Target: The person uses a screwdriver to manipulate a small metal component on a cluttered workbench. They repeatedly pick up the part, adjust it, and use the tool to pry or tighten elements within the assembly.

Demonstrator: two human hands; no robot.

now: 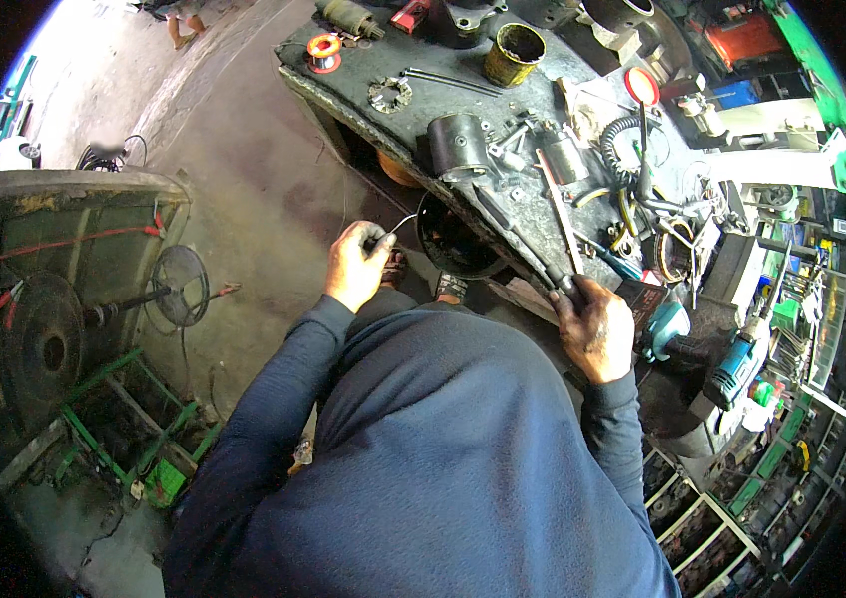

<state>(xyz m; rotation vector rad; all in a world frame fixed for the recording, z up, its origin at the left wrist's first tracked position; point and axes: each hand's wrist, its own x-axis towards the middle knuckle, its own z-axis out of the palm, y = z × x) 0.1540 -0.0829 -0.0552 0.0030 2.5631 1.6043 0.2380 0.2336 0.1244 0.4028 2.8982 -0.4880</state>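
Note:
My left hand (355, 264) is closed in a pinch on a thin silvery wire (402, 223), which looks like solder; its curved end sticks out toward the bench. Just beyond that end, under the bench edge, is a dark round container (458, 244). My right hand (597, 329) grips the handle end of a long dark tool that looks like a soldering iron (515, 235). It points up and to the left, over the bench's near edge. Part of the handle is hidden by my fingers. A red-rimmed spool of wire (323, 52) stands on the bench's far left corner.
The dark workbench (363, 125) carries a metal cylinder (458, 147), a yellow pot (515, 55), a metal ring (389, 95) and a coiled black cord (622, 149). A teal power drill (739, 367) lies at right. A large metal panel (134, 199) stands at left.

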